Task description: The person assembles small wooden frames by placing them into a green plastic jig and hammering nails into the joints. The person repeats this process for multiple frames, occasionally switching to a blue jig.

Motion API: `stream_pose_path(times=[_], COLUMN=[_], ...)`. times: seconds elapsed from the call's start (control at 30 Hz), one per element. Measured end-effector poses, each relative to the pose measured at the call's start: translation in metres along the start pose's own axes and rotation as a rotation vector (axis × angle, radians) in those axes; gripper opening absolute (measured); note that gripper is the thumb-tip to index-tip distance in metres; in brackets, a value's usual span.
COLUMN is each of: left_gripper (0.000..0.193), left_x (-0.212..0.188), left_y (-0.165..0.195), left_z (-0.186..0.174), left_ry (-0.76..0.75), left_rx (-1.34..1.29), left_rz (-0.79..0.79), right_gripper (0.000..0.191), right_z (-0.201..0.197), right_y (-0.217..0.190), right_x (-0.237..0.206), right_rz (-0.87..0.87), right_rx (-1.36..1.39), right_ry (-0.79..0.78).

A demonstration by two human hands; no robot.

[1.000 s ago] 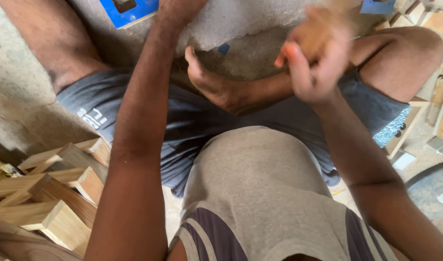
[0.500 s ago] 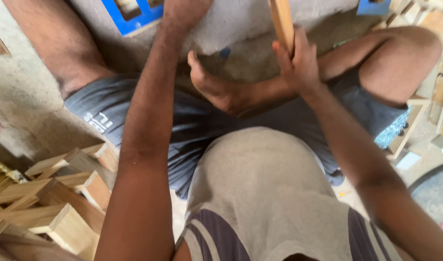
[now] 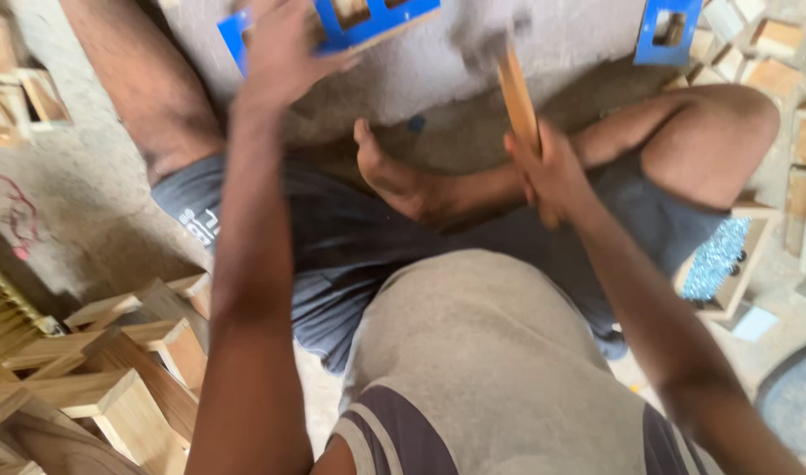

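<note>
The flat blue-painted wooden frame with square cut-outs (image 3: 368,22) lies on the grey concrete floor (image 3: 561,44) at the top of the view, straight ahead of the seated person. The left hand (image 3: 284,57) is down on its left part, fingers curled over the edge, pinning it flat so that it cannot slide. The right hand (image 3: 553,171) is wrapped in a fist around a pale wooden handle (image 3: 517,97), which stands almost upright. The top of that handle dissolves into a grey blur, likely a hammer head, though the picture is too smeared to tell. The grip sits low on the handle, which looks like a hold chosen for swing and reach.

The person sits cross-legged in dark grey shorts (image 3: 350,237), one bare foot (image 3: 394,180) tucked in the middle, so the work lies within both arms' reach. A second blue frame piece (image 3: 669,31) waits at the upper right. To the lower left, a heap of light unpainted wooden boxes (image 3: 113,378) is stacked close by. At the right, a small wooden tray (image 3: 729,264) holds something glittery blue.
</note>
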State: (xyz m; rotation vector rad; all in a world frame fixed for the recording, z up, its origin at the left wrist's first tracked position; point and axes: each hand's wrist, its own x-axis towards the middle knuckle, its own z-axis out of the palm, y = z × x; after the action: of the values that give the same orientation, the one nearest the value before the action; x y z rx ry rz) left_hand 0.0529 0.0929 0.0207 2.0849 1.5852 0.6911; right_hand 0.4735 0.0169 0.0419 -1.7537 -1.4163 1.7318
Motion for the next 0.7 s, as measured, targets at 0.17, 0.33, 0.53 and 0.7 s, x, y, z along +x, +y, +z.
stream_pose_path(times=[0.17,0.33,0.53,0.7], left_gripper=[0.086,0.102,0.110,0.114], left_x=[-0.050,-0.048,-0.036,0.017], left_y=[-0.021,-0.023,-0.009,0.040], left_z=[-0.058,-0.009,-0.012,0.009], left_ry=[-0.020,-0.007,-0.049,0.202], left_rx=[0.182,0.046,0.231,0.564], left_rz=[-0.086,-0.251,-0.219,0.019], right_gripper=[0.035,0.034,0.032,0.034], right_z=[0.001,-0.004,-0.009,-0.013], right_y=[0.010,-0.006,-0.019,-0.014], right_x=[-0.002,0.039,0.038,0.042], right_rz=[0.182,0.058,0.140,0.186], right_rx=[0.107,0.082,0.081,0.072], right_ry=[-0.040,-0.107,-0.121,-0.106])
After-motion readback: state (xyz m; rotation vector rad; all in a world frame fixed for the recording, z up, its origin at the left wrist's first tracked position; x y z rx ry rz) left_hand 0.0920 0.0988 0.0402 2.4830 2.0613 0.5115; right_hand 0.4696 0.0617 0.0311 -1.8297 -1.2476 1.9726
